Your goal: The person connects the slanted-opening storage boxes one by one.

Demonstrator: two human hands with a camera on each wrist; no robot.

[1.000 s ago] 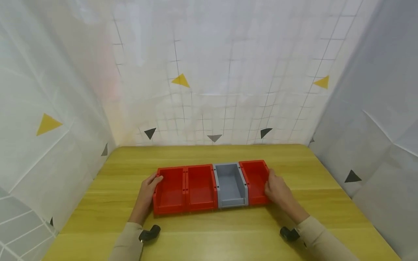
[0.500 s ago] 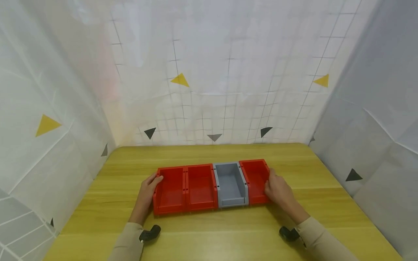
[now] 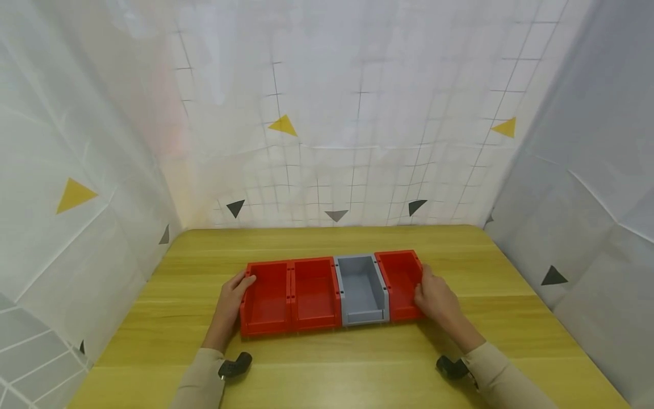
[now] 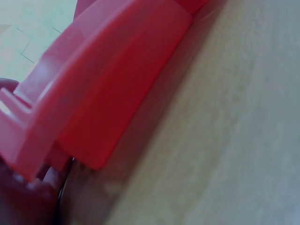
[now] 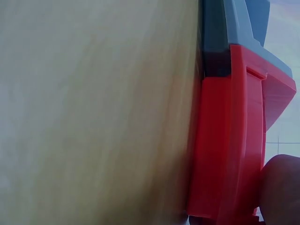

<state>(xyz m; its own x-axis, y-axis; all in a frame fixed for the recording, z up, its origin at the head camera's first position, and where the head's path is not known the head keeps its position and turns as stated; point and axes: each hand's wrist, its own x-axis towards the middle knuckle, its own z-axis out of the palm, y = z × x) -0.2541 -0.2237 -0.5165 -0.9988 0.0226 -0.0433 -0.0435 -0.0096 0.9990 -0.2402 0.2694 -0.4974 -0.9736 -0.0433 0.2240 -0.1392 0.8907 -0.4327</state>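
Four storage bins stand side by side in a row: a red bin [image 3: 269, 304] at the left, a second red bin [image 3: 314, 295], a grey bin [image 3: 360, 292] and a red bin [image 3: 400, 281] at the right. My left hand [image 3: 229, 304] grips the outer side wall of the leftmost bin, thumb over its rim. My right hand [image 3: 439, 301] holds the outer wall of the rightmost bin the same way. In the right wrist view that bin [image 5: 213, 150] touches the grey one. The fingers behind the walls are mostly hidden.
The bins are on a wooden table [image 3: 327, 369]. White sheeting [image 3: 327, 102] with grid lines and triangles rises behind the table and at both sides. A black wrist device [image 3: 235, 365] hangs by the left sleeve, another black device [image 3: 452, 368] by the right.
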